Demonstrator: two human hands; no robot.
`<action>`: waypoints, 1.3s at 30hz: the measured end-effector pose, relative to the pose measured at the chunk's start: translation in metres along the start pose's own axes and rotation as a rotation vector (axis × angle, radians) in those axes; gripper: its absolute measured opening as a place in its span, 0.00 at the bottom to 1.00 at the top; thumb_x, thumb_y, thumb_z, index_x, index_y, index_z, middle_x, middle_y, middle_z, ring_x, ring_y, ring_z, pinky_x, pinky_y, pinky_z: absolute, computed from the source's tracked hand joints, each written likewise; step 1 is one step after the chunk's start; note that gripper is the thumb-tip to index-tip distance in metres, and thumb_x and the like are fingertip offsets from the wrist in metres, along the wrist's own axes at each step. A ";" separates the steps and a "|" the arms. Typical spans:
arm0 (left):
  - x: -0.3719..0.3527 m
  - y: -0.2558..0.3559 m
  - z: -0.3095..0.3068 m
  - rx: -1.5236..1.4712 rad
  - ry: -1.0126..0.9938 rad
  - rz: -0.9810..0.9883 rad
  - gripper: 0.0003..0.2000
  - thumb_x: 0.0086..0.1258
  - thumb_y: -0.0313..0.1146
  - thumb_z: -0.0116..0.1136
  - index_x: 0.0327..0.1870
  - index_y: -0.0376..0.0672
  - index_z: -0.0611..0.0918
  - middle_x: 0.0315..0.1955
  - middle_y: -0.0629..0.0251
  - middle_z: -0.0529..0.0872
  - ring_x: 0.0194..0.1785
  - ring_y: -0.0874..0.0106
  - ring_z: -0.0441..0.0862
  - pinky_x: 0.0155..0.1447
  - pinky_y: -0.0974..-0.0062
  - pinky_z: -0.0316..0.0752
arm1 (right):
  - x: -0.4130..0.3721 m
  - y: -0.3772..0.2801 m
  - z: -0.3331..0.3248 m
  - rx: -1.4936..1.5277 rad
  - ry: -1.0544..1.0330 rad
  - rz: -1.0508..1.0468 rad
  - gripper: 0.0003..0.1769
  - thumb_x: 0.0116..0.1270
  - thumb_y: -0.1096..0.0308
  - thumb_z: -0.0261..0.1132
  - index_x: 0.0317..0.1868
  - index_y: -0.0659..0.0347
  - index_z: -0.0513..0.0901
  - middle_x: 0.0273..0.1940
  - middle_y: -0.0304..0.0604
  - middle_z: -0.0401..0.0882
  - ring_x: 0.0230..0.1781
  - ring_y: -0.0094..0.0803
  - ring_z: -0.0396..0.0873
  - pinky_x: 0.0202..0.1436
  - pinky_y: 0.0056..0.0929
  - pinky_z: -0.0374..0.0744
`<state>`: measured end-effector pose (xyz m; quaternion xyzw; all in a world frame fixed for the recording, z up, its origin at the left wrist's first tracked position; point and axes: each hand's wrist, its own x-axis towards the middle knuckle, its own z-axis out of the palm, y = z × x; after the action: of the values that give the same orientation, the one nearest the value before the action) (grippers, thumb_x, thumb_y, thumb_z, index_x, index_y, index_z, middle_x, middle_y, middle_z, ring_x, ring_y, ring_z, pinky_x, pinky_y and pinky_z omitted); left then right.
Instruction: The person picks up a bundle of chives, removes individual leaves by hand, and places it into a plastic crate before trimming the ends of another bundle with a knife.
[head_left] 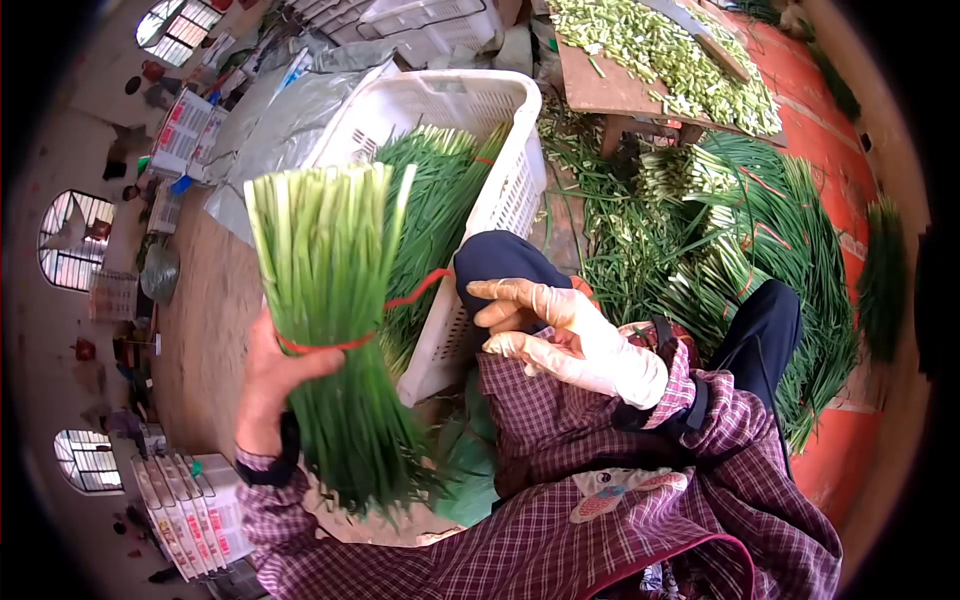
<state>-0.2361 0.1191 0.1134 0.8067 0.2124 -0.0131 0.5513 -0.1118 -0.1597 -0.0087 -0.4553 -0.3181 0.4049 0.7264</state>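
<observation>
My left hand [270,370], bare, grips a thick bunch of garlic chives [330,240] around its middle, pale cut stems up and dark green leaves hanging down. A red tie [330,346] circles the bunch, and its loose tail [418,290] sticks out to the right. Above my knee, my right hand [580,340] wears a thin whitish glove. Its fingers are bent with a gap to the thumb, and nothing shows between them. The tie's tail ends just short of those fingertips. Behind the held bunch, a white plastic crate [525,180] contains more chive bunches [440,170].
Tied chive bunches [810,260] lie on the floor to my right, beside a heap of loose chive trimmings [630,235]. A wooden board [590,85] bears chopped stems [650,45] and a long knife blade [690,20]. Grey plastic sheeting [270,110] lies beyond the crate.
</observation>
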 end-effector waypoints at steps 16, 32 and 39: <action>0.356 -0.119 0.000 0.081 -0.215 0.076 0.35 0.48 0.24 0.74 0.62 0.39 0.75 0.45 0.66 0.86 0.50 0.75 0.81 0.56 0.74 0.75 | -0.052 0.021 -0.086 -0.033 0.614 0.334 0.18 0.75 0.73 0.58 0.63 0.69 0.74 0.47 0.43 0.86 0.36 0.13 0.76 0.35 0.11 0.71; 0.449 -0.214 0.044 -0.047 -0.326 -0.097 0.30 0.53 0.34 0.73 0.59 0.37 0.77 0.42 0.64 0.88 0.50 0.73 0.82 0.63 0.72 0.70 | 0.012 0.042 -0.109 -0.054 0.744 0.577 0.20 0.73 0.72 0.63 0.62 0.71 0.74 0.45 0.42 0.84 0.38 0.18 0.79 0.40 0.16 0.79; 0.387 -0.240 0.031 0.542 -0.005 0.239 0.53 0.55 0.51 0.74 0.78 0.44 0.52 0.71 0.44 0.62 0.73 0.51 0.62 0.75 0.55 0.59 | -0.008 0.035 -0.101 -0.318 0.833 0.496 0.18 0.72 0.76 0.59 0.62 0.66 0.77 0.42 0.39 0.81 0.31 0.16 0.77 0.30 0.13 0.77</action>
<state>0.0368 0.2909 -0.2093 0.9438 0.1032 -0.0060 0.3138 -0.0423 -0.1987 -0.0799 -0.7448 0.0587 0.2959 0.5953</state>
